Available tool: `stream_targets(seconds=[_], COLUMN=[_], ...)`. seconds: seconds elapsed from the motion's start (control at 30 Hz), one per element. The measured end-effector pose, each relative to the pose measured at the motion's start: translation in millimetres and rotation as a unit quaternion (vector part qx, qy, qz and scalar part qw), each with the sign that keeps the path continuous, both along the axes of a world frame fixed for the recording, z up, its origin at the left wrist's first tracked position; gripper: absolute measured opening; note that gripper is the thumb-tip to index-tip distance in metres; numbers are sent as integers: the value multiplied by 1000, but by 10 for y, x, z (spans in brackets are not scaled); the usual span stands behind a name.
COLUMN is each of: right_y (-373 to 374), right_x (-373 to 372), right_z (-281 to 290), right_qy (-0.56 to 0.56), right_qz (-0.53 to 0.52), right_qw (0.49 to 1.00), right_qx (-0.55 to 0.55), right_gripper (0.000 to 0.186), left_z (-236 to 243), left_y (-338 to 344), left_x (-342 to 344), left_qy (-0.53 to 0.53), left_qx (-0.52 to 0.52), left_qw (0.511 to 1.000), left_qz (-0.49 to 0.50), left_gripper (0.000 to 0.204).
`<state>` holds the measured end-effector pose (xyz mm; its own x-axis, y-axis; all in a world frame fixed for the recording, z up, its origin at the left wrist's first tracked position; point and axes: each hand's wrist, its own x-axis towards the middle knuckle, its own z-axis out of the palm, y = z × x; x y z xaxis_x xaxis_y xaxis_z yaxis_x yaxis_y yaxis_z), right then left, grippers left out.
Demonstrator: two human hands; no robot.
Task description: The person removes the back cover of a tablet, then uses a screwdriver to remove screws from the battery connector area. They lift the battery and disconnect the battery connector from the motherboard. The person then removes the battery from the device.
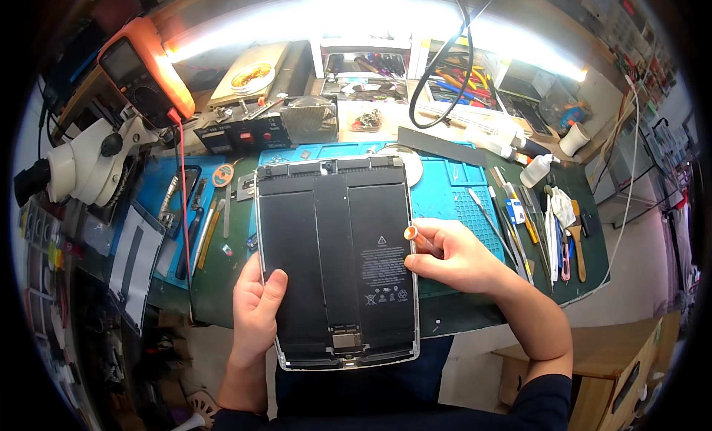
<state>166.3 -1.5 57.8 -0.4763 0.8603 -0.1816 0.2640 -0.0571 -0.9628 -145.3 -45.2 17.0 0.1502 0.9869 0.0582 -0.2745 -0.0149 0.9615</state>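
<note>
An opened tablet [291, 223], with dark battery cells, a small circuit board near its bottom and a silver rim, is held upright or tilted over the bench's front. My left hand [254, 305] grips its left edge, thumb on the battery side. My right hand [456, 259] is at its right edge, thumb against it, fingers closed round a small cylindrical tool with an orange end [411, 233]. The blue work mat [445, 205] lies behind the tablet.
A microscope [78, 168] and orange multimeter [144, 71] are left; a loose panel [135, 275] lies below them. Tweezers, brushes [575, 253] and a white bottle [535, 171] lie right. A black cable loop [421, 97] hangs above; a wooden cabinet [586, 397] stands lower right.
</note>
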Motion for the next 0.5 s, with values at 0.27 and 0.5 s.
stream_targets(seconds=[0.27,0.5], right_y=[8,3], right_x=[5,20], right_z=[-25,-142], right_qy=[-1,24], right_qz=[0,-14], right_qw=[1000,999], right_qx=[-1,-16], right_gripper=[32,36], left_z=[42,30], left_y=[-15,-10], left_x=[45,3], left_qy=[2,9], left_qx=[-7,-22], left_qw=[1000,1000], left_qz=[2,-15], left_gripper=[46,47])
